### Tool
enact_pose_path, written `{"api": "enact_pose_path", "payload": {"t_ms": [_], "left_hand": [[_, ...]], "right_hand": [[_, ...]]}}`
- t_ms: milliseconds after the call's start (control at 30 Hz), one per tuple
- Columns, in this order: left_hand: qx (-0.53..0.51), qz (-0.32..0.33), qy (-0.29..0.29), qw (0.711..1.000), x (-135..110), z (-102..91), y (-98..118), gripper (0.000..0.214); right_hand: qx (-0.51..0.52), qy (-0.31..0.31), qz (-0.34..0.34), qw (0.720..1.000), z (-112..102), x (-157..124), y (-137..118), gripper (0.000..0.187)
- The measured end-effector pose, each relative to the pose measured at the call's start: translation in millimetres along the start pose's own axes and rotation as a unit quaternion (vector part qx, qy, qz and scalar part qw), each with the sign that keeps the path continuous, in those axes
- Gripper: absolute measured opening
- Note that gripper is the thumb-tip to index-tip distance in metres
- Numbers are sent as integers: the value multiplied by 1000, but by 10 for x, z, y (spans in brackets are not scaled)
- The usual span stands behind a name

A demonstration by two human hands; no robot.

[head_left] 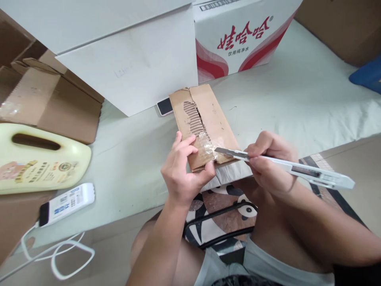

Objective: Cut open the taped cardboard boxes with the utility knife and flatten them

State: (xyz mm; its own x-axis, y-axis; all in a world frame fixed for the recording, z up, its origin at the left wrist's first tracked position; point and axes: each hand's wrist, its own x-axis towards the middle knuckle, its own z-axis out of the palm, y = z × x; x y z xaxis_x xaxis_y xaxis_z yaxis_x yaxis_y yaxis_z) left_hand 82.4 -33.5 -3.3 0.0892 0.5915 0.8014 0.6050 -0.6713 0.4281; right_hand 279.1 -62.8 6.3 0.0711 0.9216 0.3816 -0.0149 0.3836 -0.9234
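Note:
A small flat cardboard box (212,115) lies on the pale green cloth close to its front edge. Its top has a torn strip with bare corrugation, and clear tape (205,145) covers the near end of the seam. My left hand (184,167) grips the box's near left corner, fingers on top and thumb at the near edge. In my right hand (272,159) is a white utility knife (306,171) with its blade out. The blade tip is over the taped seam; whether it touches the tape I cannot tell.
Behind the box stand a plain white carton (127,67) and a red-and-white carton (244,43). A phone (165,106) lies partly behind the box. At left are brown cartons (68,103), a yellow jug (74,155) and a white device (70,202) with a cable.

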Motion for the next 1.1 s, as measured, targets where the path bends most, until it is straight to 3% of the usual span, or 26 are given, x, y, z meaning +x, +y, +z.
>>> {"api": "enact_pose_path", "payload": {"t_ms": [500, 933, 1100], "left_hand": [[-23, -7, -3, 1000, -10, -4, -1, 28], [-35, -17, -1, 999, -21, 36, 2, 26], [-32, -19, 7, 999, -28, 65, 10, 26]], "right_hand": [[37, 1, -10, 999, -4, -46, 8, 14], [63, -19, 34, 997, -22, -57, -41, 11], [58, -11, 59, 997, 0, -63, -57, 19]]}}
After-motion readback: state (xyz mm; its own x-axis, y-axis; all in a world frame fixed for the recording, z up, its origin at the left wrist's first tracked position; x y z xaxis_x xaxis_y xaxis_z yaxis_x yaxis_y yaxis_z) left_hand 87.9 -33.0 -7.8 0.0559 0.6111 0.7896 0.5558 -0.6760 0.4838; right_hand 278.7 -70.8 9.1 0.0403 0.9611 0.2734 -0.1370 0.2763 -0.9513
